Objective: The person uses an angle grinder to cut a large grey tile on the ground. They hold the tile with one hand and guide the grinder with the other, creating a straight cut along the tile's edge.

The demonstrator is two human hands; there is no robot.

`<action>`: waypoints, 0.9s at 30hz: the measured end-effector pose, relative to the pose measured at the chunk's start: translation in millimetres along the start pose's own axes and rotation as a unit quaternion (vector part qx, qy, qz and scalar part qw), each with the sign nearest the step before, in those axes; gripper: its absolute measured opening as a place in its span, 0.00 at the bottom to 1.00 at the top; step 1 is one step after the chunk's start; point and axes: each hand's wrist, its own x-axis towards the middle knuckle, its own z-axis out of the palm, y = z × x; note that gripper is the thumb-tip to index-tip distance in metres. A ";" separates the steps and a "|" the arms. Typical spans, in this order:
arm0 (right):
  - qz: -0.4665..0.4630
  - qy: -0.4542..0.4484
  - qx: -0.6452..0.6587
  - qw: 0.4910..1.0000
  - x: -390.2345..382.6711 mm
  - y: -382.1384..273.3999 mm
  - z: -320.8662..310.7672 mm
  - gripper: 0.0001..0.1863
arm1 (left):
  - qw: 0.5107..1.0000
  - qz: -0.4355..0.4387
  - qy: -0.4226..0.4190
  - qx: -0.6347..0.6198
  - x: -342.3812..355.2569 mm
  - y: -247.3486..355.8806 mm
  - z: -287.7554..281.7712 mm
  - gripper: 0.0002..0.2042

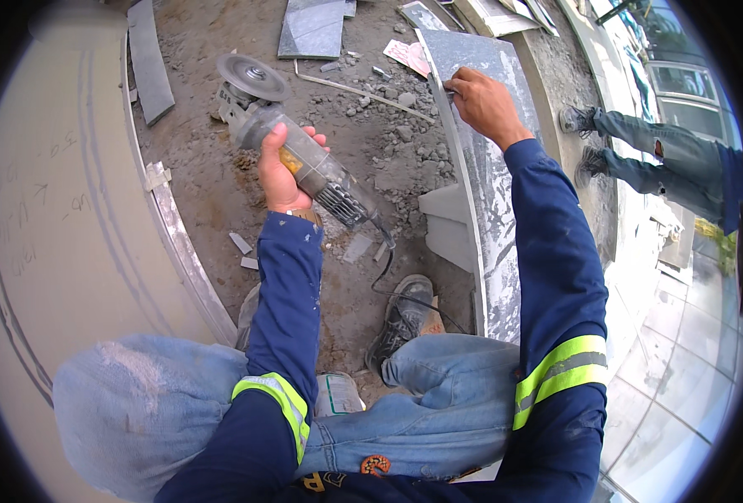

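Observation:
My left hand [283, 172] grips a dusty grey angle grinder [313, 172] around its body; its cutting disc [252, 77] faces up at the far end, and its black cord [384, 272] drops toward my boot. My right hand [485, 107] is closed at the left edge of a long, white-streaked grey panel [493, 251], its fingertips pinched on something small and dark that I cannot make out. The panel lies beside a pale grey block [443, 226].
A wide beige board [61, 251] lines the left. Dirt ground [195, 168] holds rubble and grey offcuts [309, 25]. My boot [401, 318] is below the grinder. Another person's legs [657, 163] are at the right, near pale tiles [665, 377].

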 end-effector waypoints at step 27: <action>0.184 -0.010 0.127 0.975 28.9 -3.5 4.1 0.11 | 1.000 0.001 -0.010 0.011 1.5 0.2 -3.4 0.28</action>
